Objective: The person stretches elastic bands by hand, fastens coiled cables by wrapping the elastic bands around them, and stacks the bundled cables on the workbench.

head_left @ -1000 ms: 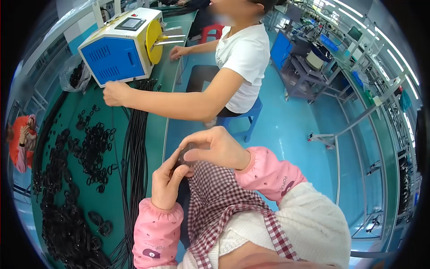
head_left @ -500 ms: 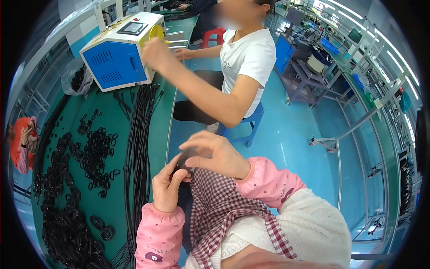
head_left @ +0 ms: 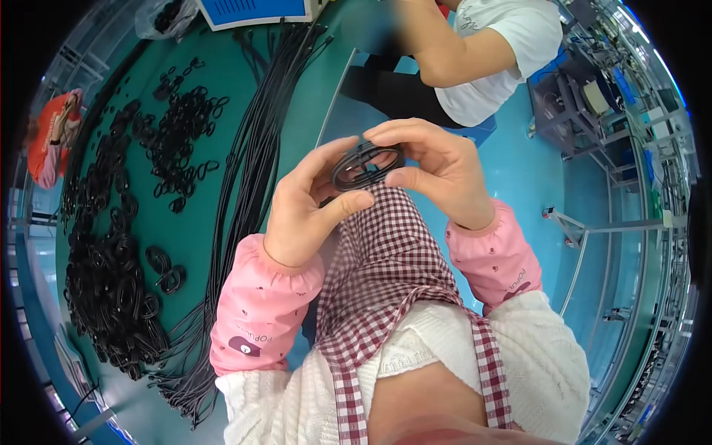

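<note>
A small coil of black cable (head_left: 365, 179), wound into an oval loop, is held up between my two hands above the checked apron. My left hand (head_left: 302, 199) curls around the coil's left side, its thumb tip just below the loop. On the other side, my right hand (head_left: 439, 165) grips the coil's right end, fingertips along the top and thumb at the lower edge. Part of the coil is hidden behind the fingers.
On the green table (head_left: 194, 230) at left lie a long bundle of black cables (head_left: 256, 141), a large heap of coiled cables (head_left: 111, 297) and a pile of small black loops (head_left: 182, 133). A blue-and-white machine (head_left: 256, 9) stands at the back. A co-worker in white (head_left: 482, 74) sits ahead.
Both hands have moved up and right in view with the coil, which now shows as an open oval. The view has tilted down, so the machine and co-worker sit higher in the picture.
</note>
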Tool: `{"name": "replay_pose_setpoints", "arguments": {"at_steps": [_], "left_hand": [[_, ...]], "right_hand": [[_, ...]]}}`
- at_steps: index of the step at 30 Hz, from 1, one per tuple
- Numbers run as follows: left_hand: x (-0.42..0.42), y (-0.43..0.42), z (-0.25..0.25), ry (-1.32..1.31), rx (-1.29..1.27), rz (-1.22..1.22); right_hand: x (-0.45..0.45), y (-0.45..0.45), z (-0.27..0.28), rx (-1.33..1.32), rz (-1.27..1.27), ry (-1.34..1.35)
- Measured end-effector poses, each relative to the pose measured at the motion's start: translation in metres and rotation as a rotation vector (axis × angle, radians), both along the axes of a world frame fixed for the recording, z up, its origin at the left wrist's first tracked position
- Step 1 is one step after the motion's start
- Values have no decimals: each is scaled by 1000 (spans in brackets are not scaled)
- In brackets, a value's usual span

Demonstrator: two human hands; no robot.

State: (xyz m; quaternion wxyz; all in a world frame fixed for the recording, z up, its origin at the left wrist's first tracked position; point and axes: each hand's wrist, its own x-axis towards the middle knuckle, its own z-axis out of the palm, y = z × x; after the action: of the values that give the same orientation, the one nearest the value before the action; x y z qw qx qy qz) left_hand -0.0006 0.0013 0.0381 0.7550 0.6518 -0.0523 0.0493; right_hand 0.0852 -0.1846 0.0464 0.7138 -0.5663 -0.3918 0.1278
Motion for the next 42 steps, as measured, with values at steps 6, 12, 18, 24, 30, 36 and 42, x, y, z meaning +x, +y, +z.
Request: {"name": "replay_pose_setpoints", "arguments": {"at_steps": [6,12,18,24,30,36,42], "left_hand": [[-3,2,-4,4,-14,-26],[-3,-6,-5,73,-58,1],[-4,-4,-3,94,-154,-73],[0,-5,-3,-319,392,246],[1,-8,0,-655,987,342],[2,3,2,-467,653,146],[7,35,-8,92,-109,-355]], "right_hand": [[-8,-1,1,-55,-118,-142],[-20,6,8,-323,-530,-547],[-17,0,2,-193,-282,21],[-16,-2,9,-264,-276,119],[-20,2,5,-308,-326,104],[-20,4,4,-370,-331,-118],[-20,-3,8,-429,-121,-12]]}}
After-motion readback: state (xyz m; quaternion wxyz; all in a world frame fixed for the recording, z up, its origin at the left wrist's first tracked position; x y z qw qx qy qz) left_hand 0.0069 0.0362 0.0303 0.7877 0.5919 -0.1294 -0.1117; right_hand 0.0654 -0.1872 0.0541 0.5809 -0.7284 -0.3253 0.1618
